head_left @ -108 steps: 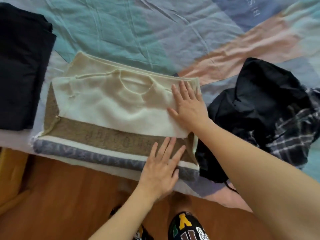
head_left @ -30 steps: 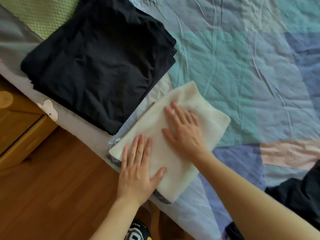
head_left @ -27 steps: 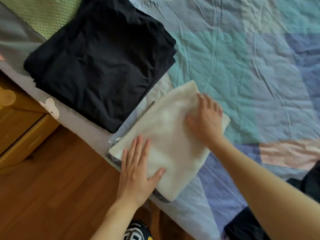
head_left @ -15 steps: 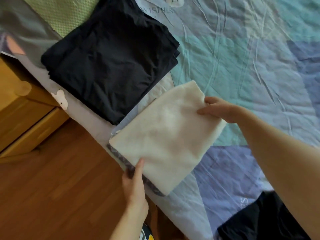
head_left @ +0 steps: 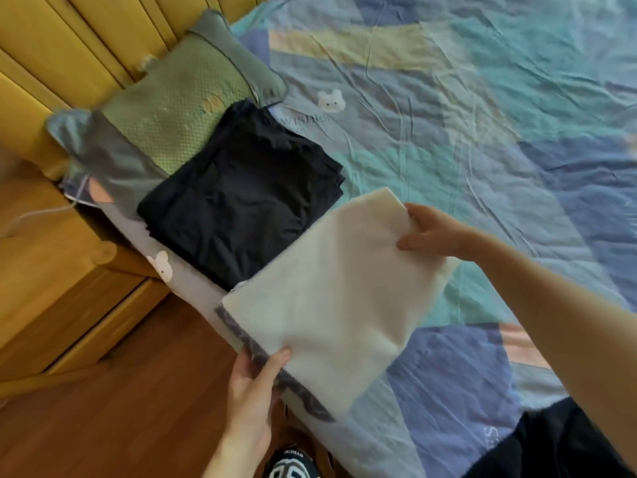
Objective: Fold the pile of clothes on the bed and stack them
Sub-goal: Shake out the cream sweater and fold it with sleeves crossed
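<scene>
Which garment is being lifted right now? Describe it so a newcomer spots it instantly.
Start at the green pillow by the yellow headboard, then the folded black pile beside it. Nearer the bed's edge, both hands grip a folded cream knit sweater, the only pale garment, with a grey underside.

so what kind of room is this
Most likely a bedroom: a bed with a patchwork quilt, a green pillow against a yellow wooden headboard, and a wooden bedside cabinet.

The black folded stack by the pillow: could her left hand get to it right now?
Probably not right away. The left hand grips the near edge of the cream folded garment, which overlaps the near corner of the black folded stack. The stack's top lies bare and close by.
</scene>
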